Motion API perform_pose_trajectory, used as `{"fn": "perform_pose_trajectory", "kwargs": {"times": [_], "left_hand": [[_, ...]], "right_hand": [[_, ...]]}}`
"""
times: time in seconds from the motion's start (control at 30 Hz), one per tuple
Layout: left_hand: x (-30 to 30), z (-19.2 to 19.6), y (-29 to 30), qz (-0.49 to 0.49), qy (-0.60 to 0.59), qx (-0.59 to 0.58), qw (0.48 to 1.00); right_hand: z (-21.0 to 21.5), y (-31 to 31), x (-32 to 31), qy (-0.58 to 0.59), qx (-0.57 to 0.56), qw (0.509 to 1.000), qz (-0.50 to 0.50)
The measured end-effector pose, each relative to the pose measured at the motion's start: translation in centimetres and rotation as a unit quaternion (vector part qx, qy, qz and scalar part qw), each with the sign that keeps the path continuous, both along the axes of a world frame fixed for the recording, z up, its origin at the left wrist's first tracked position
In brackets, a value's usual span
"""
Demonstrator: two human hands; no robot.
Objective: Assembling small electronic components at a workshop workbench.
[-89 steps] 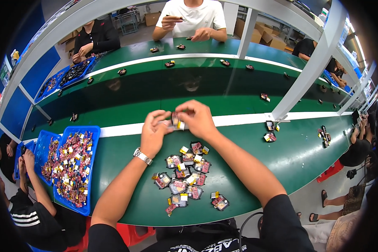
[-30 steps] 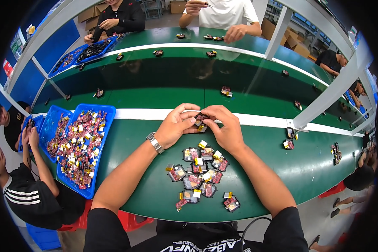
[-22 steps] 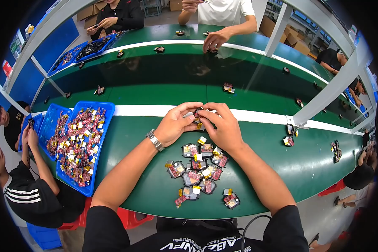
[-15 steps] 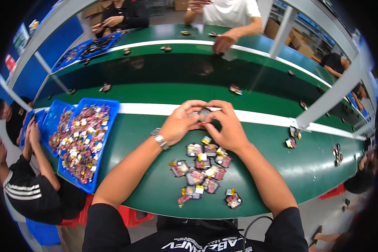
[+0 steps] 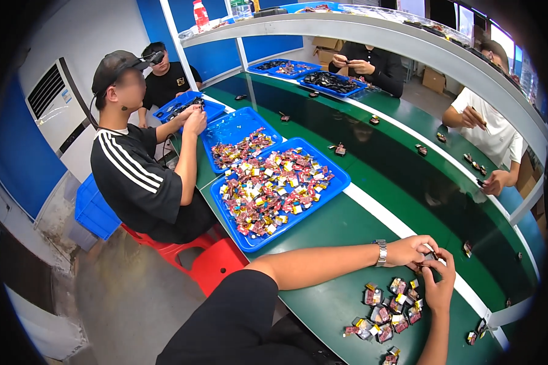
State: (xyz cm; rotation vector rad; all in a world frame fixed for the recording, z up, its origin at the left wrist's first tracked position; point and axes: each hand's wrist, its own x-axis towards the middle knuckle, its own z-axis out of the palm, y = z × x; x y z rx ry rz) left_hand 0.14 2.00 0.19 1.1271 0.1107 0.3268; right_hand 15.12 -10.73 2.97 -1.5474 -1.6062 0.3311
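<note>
Both hands meet over the white strip along the green table, at the lower right. My left hand, with a metal watch at the wrist, pinches a small dark electronic module. Gripping the same piece from the other side is my right hand, its fingers curled and partly hiding it. Just below them lies a loose cluster of similar modules, with red circuit boards, dark casings and white and yellow tabs.
To the left, a blue tray is heaped with red boards, beside another blue tray. A co-worker in a striped sleeve sits beyond a red stool. Modules dot the dark belt. A grey metal shelf crosses overhead.
The view has swung left, so my hands and the module cluster now appear lower right and the trays nearer the middle. Both hands still hold the module.
</note>
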Motion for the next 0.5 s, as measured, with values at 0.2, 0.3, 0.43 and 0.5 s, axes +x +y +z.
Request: {"fn": "perform_pose_trajectory", "kwargs": {"times": [0.2, 0.3, 0.43, 0.5], "left_hand": [[1.6, -0.7, -0.1, 0.005, -0.003, -0.009, 1.0], [0.5, -0.4, 0.2, 0.02, 0.008, -0.021, 1.0], [-0.1, -0.2, 0.5, 0.012, 0.028, -0.026, 0.999], [-0.2, -0.1, 0.6, 0.008, 0.022, -0.027, 0.999]], "right_hand": [[0.4, -0.6, 0.6, -0.025, 0.004, 0.999, -0.019], [1.9, -0.4, -0.6, -0.065, 0.102, 0.992, -0.046], [10.5, -3.2, -1.4, 0.021, 0.331, 0.943, -0.023], [17.4, -7.7, -2.2, -0.056, 0.481, 0.875, -0.014]]}}
